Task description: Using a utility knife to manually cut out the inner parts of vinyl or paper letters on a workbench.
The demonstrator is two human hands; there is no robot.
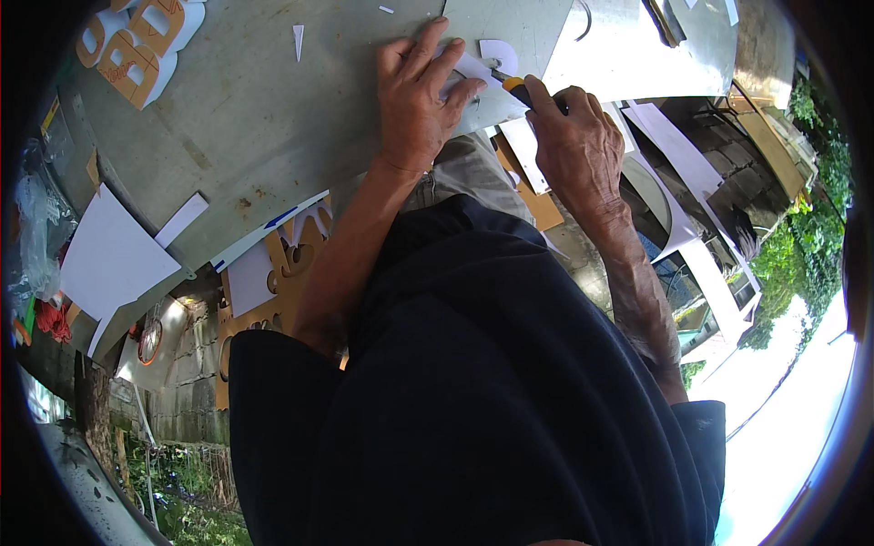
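My right hand (580,147) grips a utility knife (517,87) with a yellow and dark handle. The knife's tip meets a small white sheet piece with a curved outline (502,56) on the grey metal tabletop (273,102). My left hand (425,102) lies spread over the same spot, fingertips pressing near the white piece and partly covering it. Whether the curved part is joined to the white material under my fingers, I cannot tell. A thin white pointed sliver (298,42) lies to the left of my left hand.
Block letters with brown faces and white sides (147,48) stand at the upper left. A large white sheet offcut (116,252) lies at the left edge, near clear plastic bags (34,232). Brown cut-out board (252,300) sits below the tabletop's near edge. White offcuts (676,143) are at right.
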